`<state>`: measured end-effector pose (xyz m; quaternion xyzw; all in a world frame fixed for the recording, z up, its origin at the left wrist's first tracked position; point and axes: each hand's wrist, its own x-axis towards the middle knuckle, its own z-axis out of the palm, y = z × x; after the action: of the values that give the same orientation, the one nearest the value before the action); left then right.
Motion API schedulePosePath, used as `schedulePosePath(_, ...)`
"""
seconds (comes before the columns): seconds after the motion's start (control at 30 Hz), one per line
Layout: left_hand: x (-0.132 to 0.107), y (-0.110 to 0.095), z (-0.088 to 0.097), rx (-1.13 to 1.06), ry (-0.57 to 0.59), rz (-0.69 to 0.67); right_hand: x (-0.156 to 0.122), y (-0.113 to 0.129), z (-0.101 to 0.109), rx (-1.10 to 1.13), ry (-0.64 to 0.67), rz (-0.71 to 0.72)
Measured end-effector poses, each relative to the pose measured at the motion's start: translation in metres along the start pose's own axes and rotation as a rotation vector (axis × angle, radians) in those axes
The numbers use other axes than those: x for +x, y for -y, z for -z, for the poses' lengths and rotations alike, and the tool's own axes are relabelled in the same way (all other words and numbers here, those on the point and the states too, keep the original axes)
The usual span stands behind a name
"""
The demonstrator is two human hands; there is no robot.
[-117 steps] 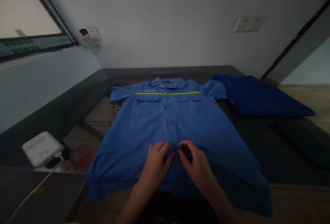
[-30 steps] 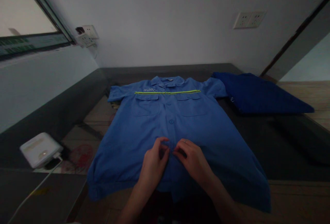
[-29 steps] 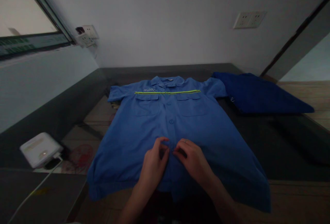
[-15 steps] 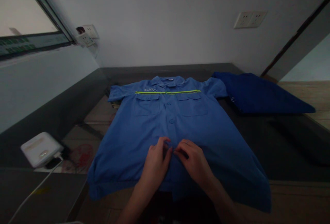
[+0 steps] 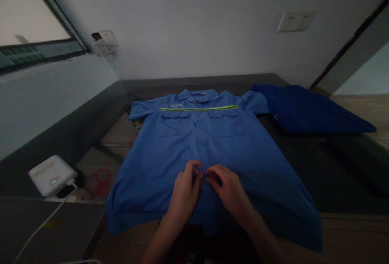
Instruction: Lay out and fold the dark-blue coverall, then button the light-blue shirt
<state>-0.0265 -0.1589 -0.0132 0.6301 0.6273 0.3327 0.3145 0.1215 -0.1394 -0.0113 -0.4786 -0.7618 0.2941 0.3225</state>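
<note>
A blue short-sleeved work shirt with a yellow-green chest stripe lies flat, front up, collar away from me. My left hand and my right hand meet at the shirt's front placket below the middle button. Both pinch the fabric edges together there, fingertips almost touching. Whatever sits between the fingertips is too small and dark to make out.
A folded dark blue garment lies at the right rear. A white device with a white cable sits at the left. Wall sockets are mounted on the back wall, others near the window. The table has a dark raised rim.
Both hands have crept slightly up the placket and closer together over the last seconds. The shirt lies as before.
</note>
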Motion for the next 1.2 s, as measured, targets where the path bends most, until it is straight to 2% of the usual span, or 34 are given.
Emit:
schedulePosePath(0.23, -0.0040, -0.0018, 0.0002, 0.101, -0.032, -0.039, 0.0032, -0.0025, -0.0008, 0.026, -0.031, 0.005)
schedulePosePath(0.5, -0.0042, -0.0052, 0.0060, 0.093, 0.009, -0.076, 0.0052, 0.0000, 0.0003, 0.070, -0.080, -0.010)
schedulePosePath(0.9, -0.0051, -0.0034, 0.0018, 0.209, -0.009, -0.179, 0.0083, -0.0024, -0.0013, 0.136, -0.058, -0.083)
schedulePosePath(1.2, -0.0067, -0.0064, 0.0016, 0.137, -0.050, -0.132, 0.0071, 0.0035, -0.0002, 0.167, -0.109, -0.081)
